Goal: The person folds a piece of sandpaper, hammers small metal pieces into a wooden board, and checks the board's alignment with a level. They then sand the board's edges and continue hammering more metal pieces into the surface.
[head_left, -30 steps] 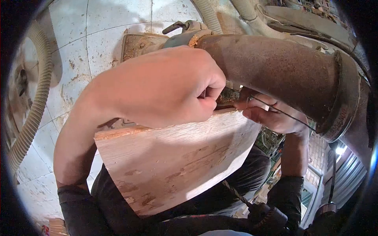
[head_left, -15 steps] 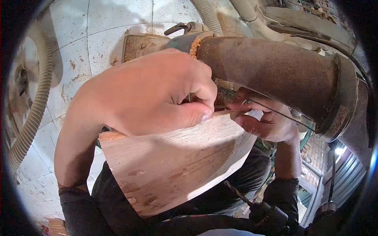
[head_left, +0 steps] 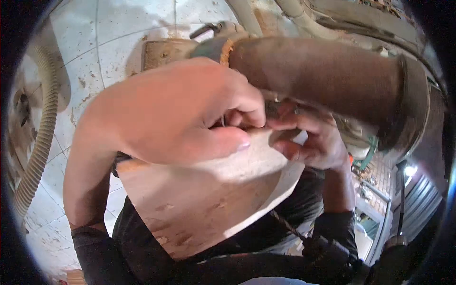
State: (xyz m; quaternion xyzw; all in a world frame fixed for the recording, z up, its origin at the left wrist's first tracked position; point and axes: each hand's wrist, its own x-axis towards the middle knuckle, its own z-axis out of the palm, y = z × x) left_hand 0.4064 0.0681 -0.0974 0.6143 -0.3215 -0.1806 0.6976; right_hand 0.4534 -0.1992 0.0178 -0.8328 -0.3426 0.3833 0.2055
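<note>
- Wooden board (head_left: 209, 204) is lying tilted over the dark-clothed lap (head_left: 137, 228), spreading from the centre of the view towards 7 o'clock, with its upper edge facing 12 o'clock.
- Left hand (head_left: 171, 114), at 10 o'clock, is covering much of that edge; its fingers are bending inwards and its thumb is lying along the edge. Whether they are clamping on the board, I cannot tell.
- Right hand (head_left: 316, 140), at 2 o'clock, is reaching to the board's upper corner, its fingers curling with a gap between thumb and forefinger. Whether the tips are pinching something small, I cannot tell.
- As for what is done, the board is already showing straight sides and distinct corners, and both hands are meeting near its upper edge.
- Work at that edge appears to be going on rather than finished, judging by how both hands are crowding it. How much is left is not showing, since the hands are hiding the spot.
- Drill (head_left: 325, 249) is sitting at 5 o'clock with its bit (head_left: 287, 225) pointing towards the board; neither hand is using it.
- Rusty pipe (head_left: 313, 64) is stretching from 12 to 2 o'clock, just beyond the hands.
</note>
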